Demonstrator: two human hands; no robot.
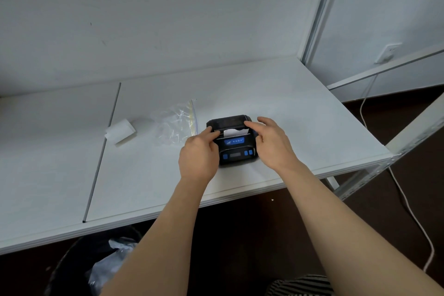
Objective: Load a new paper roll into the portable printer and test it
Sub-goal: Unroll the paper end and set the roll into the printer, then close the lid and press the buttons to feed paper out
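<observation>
A small black portable printer (234, 149) with blue buttons sits on the white table (300, 127) near its front edge. A short strip of white paper (234, 131) sticks out of its slot, just below the black lid. My left hand (198, 155) grips the printer's left side, with the thumb on the lid's front edge. My right hand (274, 143) holds the right side, fingers resting on top of the lid. A white paper roll (120, 132) lies on the table to the left, apart from both hands.
A crumpled clear zip bag (176, 125) lies between the roll and the printer. A dark bin with a plastic liner (101, 264) stands under the table's front edge. A white cable (406, 199) trails over the dark floor at right, beside a metal shelf frame (413, 137).
</observation>
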